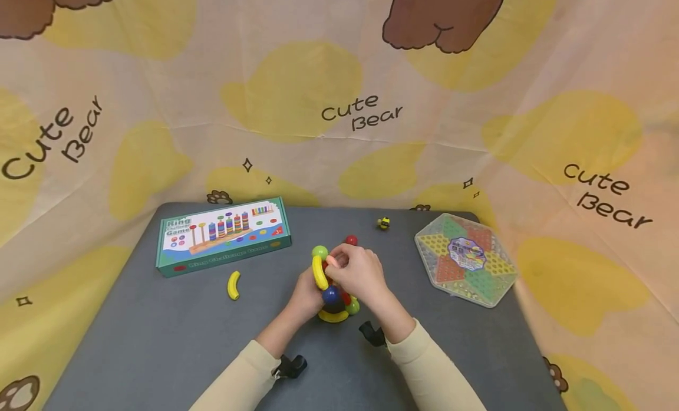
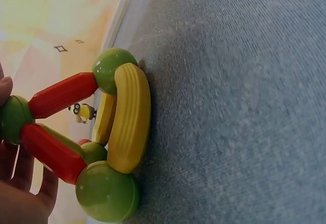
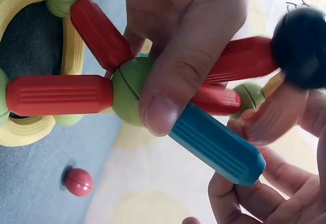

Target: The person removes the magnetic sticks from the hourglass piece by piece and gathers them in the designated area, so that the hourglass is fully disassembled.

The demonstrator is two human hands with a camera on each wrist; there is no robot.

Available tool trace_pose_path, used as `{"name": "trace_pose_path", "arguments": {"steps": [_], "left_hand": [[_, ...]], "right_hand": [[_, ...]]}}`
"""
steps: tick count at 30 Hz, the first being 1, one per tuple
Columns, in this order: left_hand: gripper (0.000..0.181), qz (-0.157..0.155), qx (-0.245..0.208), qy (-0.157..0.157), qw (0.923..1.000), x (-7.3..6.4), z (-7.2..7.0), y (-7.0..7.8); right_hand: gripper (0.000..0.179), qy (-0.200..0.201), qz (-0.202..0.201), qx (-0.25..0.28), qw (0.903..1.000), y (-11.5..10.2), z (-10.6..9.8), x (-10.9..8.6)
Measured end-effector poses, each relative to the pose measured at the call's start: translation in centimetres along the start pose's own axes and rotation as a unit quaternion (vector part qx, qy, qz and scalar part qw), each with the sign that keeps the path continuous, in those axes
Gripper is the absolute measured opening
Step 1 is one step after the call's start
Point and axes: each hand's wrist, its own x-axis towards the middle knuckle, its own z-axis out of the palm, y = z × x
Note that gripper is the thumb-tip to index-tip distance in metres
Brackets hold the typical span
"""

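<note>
A toy frame of coloured sticks and balls stands on the table, with yellow curved sticks (image 2: 130, 117) and green balls (image 2: 107, 191) at its base. Red sticks (image 3: 59, 94) rise to an upper green ball (image 3: 126, 92). My left hand (image 1: 307, 293) grips that ball, its thumb across the front in the right wrist view. From the ball a blue stick (image 3: 219, 145) points outward, and my right hand (image 1: 361, 272) holds its free end with curled fingers. A dark blue ball (image 3: 300, 46) sits on another red stick beside the right hand. In the head view the hands partly hide the frame.
A loose red ball (image 1: 350, 240) lies just behind the frame. Left of the hands is a loose yellow curved stick (image 1: 233, 285). A ring game box (image 1: 225, 237) lies at the back left, a hexagonal board game case (image 1: 467, 259) at the right, and a small yellow-black figurine (image 1: 384, 223) at the back.
</note>
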Motion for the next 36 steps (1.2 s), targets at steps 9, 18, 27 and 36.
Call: {"name": "trace_pose_path", "arguments": {"steps": [9,18,27,36], "left_hand": [[0.042,-0.004,-0.034,-0.023,0.9992,-0.2,-0.2,-0.2],[0.05,0.019,-0.061,-0.054,0.9964,-0.2,-0.2,-0.2],[0.055,0.03,-0.108,-0.074,0.9909,0.1,-0.3,-0.2],[0.054,0.014,-0.117,-0.08,0.9898,0.2,-0.7,0.3]], "right_hand": [[0.029,0.063,-0.047,-0.095,0.9924,-0.6,1.0,0.1],[0.022,0.106,-0.083,-0.159,0.9781,-0.6,2.0,0.4],[0.035,0.077,-0.053,-0.082,0.9922,0.1,0.7,0.6],[0.022,0.06,-0.107,0.007,0.9924,1.0,-1.0,1.4]]}}
